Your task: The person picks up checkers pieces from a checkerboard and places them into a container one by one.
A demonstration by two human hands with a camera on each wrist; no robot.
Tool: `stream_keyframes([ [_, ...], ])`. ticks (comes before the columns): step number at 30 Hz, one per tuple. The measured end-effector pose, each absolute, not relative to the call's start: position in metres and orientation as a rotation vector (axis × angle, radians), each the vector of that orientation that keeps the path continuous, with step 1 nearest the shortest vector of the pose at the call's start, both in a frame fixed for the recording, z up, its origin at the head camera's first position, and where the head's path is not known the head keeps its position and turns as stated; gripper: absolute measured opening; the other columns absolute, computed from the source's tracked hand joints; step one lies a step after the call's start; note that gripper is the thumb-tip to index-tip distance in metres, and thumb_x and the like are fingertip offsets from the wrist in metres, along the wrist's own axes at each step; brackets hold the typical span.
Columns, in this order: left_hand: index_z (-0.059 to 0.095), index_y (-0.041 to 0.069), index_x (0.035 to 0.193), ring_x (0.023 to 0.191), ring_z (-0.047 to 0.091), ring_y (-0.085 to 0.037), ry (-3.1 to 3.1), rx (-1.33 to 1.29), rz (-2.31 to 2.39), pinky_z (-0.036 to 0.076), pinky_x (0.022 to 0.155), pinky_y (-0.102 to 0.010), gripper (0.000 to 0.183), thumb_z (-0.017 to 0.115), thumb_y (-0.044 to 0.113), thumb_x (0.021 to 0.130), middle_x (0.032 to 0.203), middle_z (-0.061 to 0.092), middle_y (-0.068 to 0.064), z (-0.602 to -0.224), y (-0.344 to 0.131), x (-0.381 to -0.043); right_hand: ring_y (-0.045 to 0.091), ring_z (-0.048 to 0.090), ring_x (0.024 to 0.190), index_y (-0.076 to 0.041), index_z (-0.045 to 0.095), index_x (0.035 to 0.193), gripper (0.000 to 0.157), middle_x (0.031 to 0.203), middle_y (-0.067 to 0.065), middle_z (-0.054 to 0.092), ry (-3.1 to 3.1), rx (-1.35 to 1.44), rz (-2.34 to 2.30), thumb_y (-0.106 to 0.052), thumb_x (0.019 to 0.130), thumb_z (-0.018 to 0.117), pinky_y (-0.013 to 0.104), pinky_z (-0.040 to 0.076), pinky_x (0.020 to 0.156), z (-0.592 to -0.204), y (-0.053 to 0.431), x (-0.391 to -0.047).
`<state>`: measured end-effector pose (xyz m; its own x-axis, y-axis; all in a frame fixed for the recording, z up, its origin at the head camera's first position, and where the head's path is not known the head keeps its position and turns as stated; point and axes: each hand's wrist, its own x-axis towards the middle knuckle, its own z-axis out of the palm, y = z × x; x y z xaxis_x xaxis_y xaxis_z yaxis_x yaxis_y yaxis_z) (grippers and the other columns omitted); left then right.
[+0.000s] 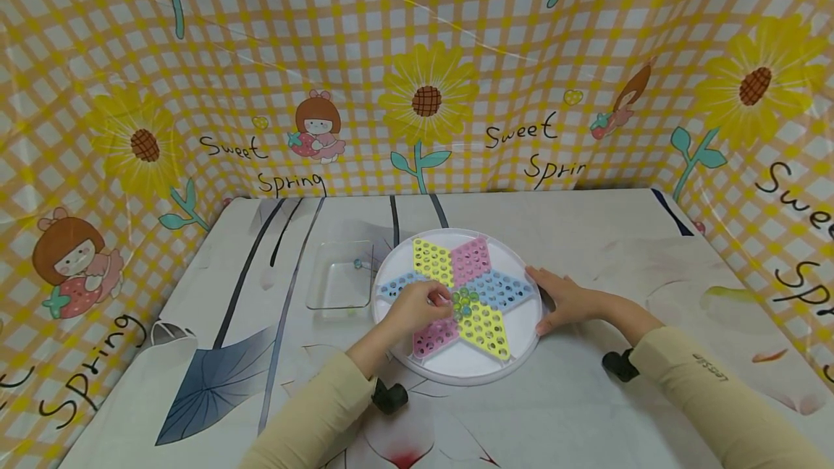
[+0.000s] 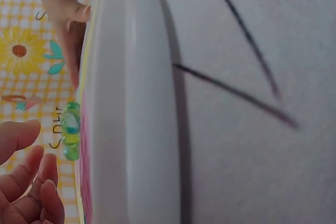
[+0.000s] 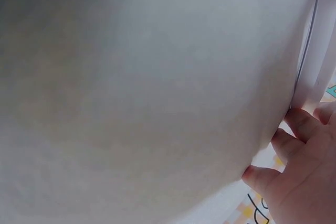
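Note:
A round white Chinese checkers board with yellow, pink and blue star points lies on the table. Near its middle sits a cluster of green and bluish glass marbles. Over the board's left half hovers my left hand, fingers bent beside the cluster. In the left wrist view that hand has its thumb and fingers apart, with a small gap to the marbles and nothing visible between them. Against the board's right rim rests my right hand, thumb and fingers spread. Its fingertips touch the board's edge in the right wrist view.
Left of the board stands a clear square container with a bluish marble inside. A patterned white cloth covers the table. A yellow checked curtain closes off the back and sides.

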<state>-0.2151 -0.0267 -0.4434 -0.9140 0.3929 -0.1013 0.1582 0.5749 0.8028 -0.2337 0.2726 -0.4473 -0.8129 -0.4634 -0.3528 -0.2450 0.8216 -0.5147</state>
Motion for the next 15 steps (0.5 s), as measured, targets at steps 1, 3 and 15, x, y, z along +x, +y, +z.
stream_keyframes([
  [1,0.065,0.011,0.094,0.069,0.049,-0.009,2.543,0.472,1.237,0.041,0.057,-0.019,0.018,0.07,0.017,0.079,0.077,0.057,0.004,-0.444,-0.0257,-0.2143,0.052,0.002,0.131,0.01,0.008,0.141,0.118,0.145,0.034,0.008,2.53,-0.526,-0.628,-0.047,0.065,0.077,0.066,-0.001,0.1,-0.4479,0.273,-0.2338],
  [3,0.065,0.011,0.094,0.069,0.049,-0.007,2.542,0.496,1.21,0.041,0.058,-0.019,0.018,0.07,0.017,0.079,0.076,0.057,0.005,-0.4445,-0.0238,-0.2123,0.052,0.002,0.131,0.01,0.008,0.141,0.117,0.145,0.033,0.008,2.53,-0.525,-0.629,-0.047,0.065,0.077,0.066,-0.001,0.1,-0.449,0.2737,-0.2342],
  [15,0.066,0.013,0.094,0.067,0.047,-0.006,2.521,0.48,1.172,0.039,0.058,-0.017,0.017,0.07,0.017,0.078,0.073,0.055,0.006,-0.4531,-0.0172,-0.2095,0.052,0.002,0.131,0.01,0.008,0.141,0.117,0.145,0.034,0.009,2.529,-0.534,-0.635,-0.046,0.065,0.077,0.067,-0.001,0.1,-0.4468,0.2726,-0.2328],
])
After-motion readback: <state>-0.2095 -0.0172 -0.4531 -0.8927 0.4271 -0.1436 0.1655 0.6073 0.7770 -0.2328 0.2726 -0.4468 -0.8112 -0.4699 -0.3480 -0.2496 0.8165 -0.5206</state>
